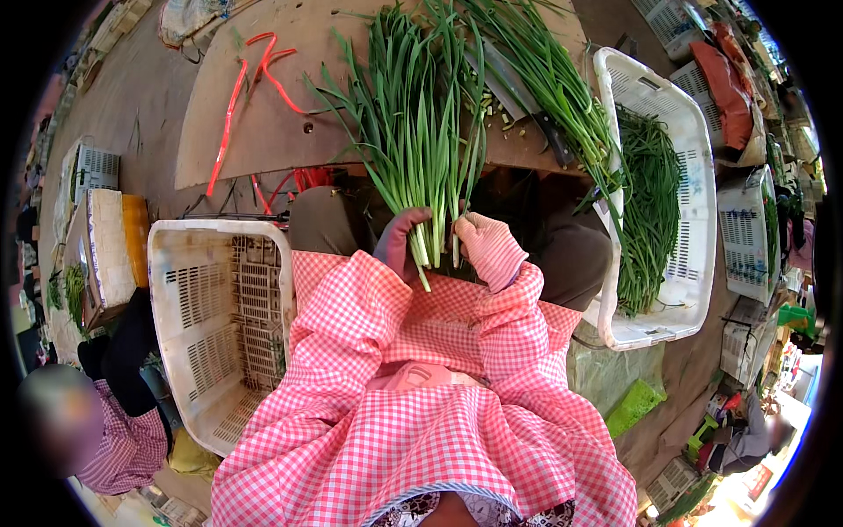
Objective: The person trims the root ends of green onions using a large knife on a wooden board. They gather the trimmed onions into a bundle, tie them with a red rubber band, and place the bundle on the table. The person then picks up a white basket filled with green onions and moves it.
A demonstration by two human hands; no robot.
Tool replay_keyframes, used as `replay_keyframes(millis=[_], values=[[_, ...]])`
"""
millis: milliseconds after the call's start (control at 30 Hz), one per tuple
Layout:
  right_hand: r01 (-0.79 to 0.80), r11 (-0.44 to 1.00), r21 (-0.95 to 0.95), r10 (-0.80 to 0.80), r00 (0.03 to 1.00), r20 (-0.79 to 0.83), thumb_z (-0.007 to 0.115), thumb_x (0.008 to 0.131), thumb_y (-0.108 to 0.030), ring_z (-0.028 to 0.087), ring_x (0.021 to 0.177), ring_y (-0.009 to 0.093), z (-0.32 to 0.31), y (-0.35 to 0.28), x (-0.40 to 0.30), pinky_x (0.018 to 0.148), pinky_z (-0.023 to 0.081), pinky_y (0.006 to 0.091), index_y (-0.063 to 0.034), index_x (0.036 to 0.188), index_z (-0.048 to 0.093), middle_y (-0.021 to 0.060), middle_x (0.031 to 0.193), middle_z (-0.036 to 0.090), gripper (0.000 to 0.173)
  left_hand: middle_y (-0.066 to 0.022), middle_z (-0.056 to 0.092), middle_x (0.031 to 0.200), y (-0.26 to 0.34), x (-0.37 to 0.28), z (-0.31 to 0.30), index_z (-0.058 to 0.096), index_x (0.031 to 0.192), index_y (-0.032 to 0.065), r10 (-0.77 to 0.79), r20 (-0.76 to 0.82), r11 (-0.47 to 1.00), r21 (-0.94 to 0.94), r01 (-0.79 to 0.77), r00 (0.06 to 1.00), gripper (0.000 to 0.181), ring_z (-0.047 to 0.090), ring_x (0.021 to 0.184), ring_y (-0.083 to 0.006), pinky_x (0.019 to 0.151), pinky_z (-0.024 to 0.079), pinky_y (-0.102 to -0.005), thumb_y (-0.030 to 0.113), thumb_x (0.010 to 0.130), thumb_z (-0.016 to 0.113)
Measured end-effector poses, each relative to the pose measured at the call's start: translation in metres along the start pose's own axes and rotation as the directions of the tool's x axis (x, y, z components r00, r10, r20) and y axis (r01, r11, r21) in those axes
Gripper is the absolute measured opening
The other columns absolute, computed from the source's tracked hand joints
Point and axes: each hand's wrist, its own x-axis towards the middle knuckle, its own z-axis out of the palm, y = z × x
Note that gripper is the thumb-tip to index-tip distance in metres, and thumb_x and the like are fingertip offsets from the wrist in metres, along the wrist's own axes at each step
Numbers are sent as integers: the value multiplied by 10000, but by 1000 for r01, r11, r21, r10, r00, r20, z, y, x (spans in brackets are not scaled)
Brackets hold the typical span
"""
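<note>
My gloved left hand (403,238) is closed round the pale stem ends of a bunch of long green leafy stalks, likely garlic chives (418,132), whose leaves fan out over a wooden board (263,125). My right hand (489,245), in a pink striped glove, pinches a few stems at the bunch's right side. A cleaver-like knife (510,85) with a black handle lies on the board, partly under a second bunch of stalks (560,85). Small cut stem pieces (504,118) lie beside the blade. Red ties (230,125) lie on the board's left part.
At my right stands a white plastic crate (698,197) holding green stalks (645,211). Another white crate (197,290) stands at my left. A person in a checked top (125,435) is at the lower left, and another person (744,435) at the far lower right. More crates stand around.
</note>
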Motion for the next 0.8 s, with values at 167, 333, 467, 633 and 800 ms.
replay_keyframes(millis=[167, 333, 467, 633, 800], values=[[73, 988, -137, -72, 997, 9, 505, 901, -256, 597, 633, 227, 3, -7, -10, 590, 465, 339, -5, 845, 623, 122, 669, 601, 283, -151, 618, 1113, -5, 3, 4, 515, 1217, -50, 19, -4, 999, -33, -19, 1000, 422, 624, 973, -235, 846, 520, -373, 221, 893, 519], [121, 984, -133, -126, 992, -29, 537, 882, -240, 619, 670, 284, 11, 8, -5, 609, 476, 356, 1, 840, 615, 176, 702, 609, 257, -92, 661, 969, -9, 9, -10, 602, 1097, 10, 115, -190, 979, 189, -78, 975, 288, 653, 819, -193, 707, 553, -335, 154, 849, 627], [-52, 986, 157, 77, 985, -155, 557, 868, -213, 574, 572, 169, 8, 9, -10, 514, 435, 285, -21, 761, 626, 119, 682, 620, 230, -88, 646, 935, -6, 8, -3, 537, 1169, 25, 140, -221, 986, 121, -115, 965, 364, 644, 809, -203, 739, 557, -373, 115, 832, 641], [123, 947, 298, 27, 891, -452, 512, 840, -158, 491, 514, 87, -62, 41, -18, 482, 378, 231, -9, 754, 652, 18, 566, 545, 223, -73, 638, 934, -7, 15, -13, 542, 1163, 29, 188, -81, 982, -15, -190, 979, 356, 623, 932, -203, 880, 510, -393, 82, 825, 641], [51, 998, 46, -30, 927, -373, 574, 837, -208, 592, 622, 122, -70, 29, -43, 579, 464, 250, 7, 1008, 656, 91, 791, 656, 286, -146, 577, 1216, -2, 11, -7, 526, 1191, -28, 114, -21, 991, -63, -115, 993, 371, 554, 1124, -249, 996, 425, -490, 147, 867, 571]])
